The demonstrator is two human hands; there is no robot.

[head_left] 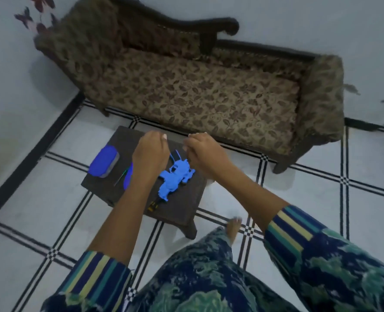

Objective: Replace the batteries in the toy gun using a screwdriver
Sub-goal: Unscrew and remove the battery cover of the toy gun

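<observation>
A blue toy gun (175,177) lies on a small dark wooden stool (186,203). A thin green-handled screwdriver (121,176) lies to its left, and yellow-and-black batteries (152,206) sit near the stool's front edge. My left hand (150,152) hovers over the stool's far side, left of the gun, fingers loosely curled, with nothing seen in it. My right hand (203,153) hovers beside the gun's far end, its fingers also loosely curled and holding nothing visible. The view is motion-blurred.
A blue case (104,163) rests on the stool's left side, and another blue piece (128,179) is partly hidden by my left forearm. A patterned brown sofa (197,91) stands just beyond the stool. White tiled floor (40,199) surrounds it. My bare foot (232,228) is near the stool's right leg.
</observation>
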